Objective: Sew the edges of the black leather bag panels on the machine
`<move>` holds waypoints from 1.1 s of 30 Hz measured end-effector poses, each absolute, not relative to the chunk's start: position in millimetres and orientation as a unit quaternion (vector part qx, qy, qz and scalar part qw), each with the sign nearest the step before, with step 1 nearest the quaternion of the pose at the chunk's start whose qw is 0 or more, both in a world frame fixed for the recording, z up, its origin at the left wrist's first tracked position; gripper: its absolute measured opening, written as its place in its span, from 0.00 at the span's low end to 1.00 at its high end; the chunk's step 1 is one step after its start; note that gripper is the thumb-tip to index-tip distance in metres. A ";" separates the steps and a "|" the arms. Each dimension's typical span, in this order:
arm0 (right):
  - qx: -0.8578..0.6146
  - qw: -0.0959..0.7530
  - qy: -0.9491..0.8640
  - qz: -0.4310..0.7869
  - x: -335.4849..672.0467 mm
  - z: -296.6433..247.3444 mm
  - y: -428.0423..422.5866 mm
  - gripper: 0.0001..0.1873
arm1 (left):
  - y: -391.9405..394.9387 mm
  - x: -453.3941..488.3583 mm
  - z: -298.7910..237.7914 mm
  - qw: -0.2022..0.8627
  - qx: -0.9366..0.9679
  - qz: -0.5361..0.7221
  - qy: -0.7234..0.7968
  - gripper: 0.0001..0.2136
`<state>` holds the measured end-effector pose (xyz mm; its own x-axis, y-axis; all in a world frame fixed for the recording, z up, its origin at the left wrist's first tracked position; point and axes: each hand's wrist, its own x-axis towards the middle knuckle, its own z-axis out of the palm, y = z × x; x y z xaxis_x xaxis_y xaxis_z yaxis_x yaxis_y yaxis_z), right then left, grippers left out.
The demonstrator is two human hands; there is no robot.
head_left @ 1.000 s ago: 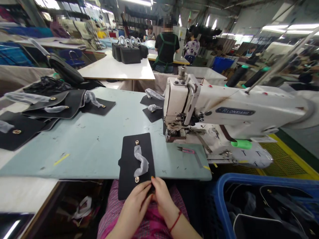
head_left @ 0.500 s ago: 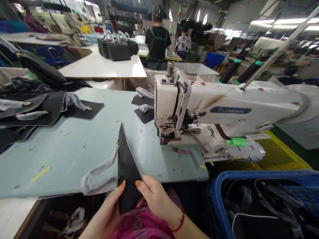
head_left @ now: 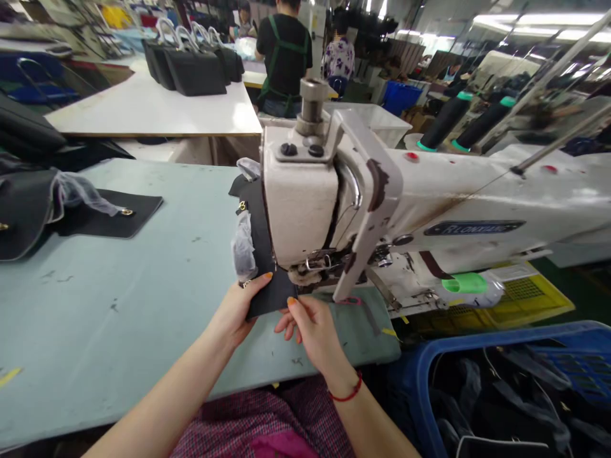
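While holding a black panel (head_left: 274, 298) over the pale green surface (head_left: 167, 305), close along the left side of the sewing machine (head_left: 298, 210), is pinching its near left part in the grip of the left hand (head_left: 233, 310), thumb on top, just beside a gold fitting (head_left: 245, 284) of the plastic-wrapped handle (head_left: 244, 245). Is also pinching the near right corner between thumb and fingers of the right hand (head_left: 312, 327). In this head view, is working between other black panels (head_left: 114, 216) at left and a blue basket (head_left: 422, 394) at right.
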<state>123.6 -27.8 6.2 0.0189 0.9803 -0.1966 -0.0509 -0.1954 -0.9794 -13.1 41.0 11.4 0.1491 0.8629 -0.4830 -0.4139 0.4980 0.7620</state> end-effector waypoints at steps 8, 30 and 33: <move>-0.539 0.503 -0.390 0.551 123.9 1.1 -16.7 0.23 | 64.2 -8.0 5.5 0.711 0.302 0.431 0.466 0.22; -0.572 0.501 -0.430 0.486 121.6 3.0 -20.2 0.23 | 70.3 -35.9 8.9 0.774 0.324 0.251 0.483 0.14; -0.577 0.508 -0.422 0.480 119.7 2.7 -21.6 0.23 | 71.2 -36.6 10.2 0.757 0.351 0.249 0.492 0.14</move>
<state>119.7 -21.6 2.7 0.1830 0.9752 -0.1243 0.0000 -0.1264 -0.9920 -36.6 71.2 10.2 0.3914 0.7218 -0.5708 -0.0308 0.6302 0.7758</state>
